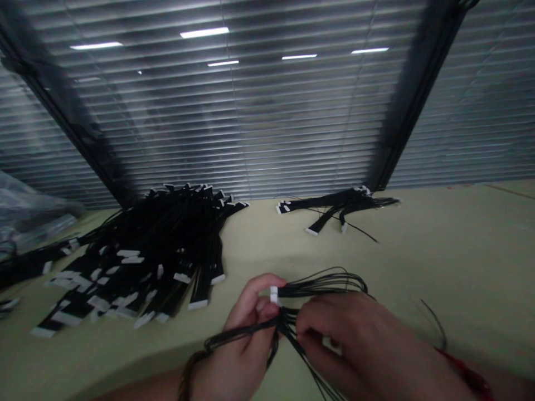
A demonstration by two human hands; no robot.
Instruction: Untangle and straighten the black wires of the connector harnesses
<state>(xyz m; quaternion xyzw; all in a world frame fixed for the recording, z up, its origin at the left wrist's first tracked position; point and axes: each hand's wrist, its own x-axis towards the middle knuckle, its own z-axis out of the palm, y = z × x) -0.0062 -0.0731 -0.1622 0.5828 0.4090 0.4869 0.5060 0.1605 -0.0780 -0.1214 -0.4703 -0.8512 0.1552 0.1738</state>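
Wire harness [321, 284] being held above a pale green tabletop [460, 250]: left hand [244, 340] is pinching its white connector [273, 295], right hand [355, 340] is gripping its black wires [288, 328], beside a heaped pile of flat-cable harnesses [142, 256].

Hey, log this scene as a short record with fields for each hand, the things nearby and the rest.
left hand: left hand holds a white connector with black wires running from it
right hand: right hand fingers the same wires beside the connector
things: cable pile, black with white ends, left of the hands; smaller cable bunch beyond them
rest: pale green table; window blinds; red band on the right wrist
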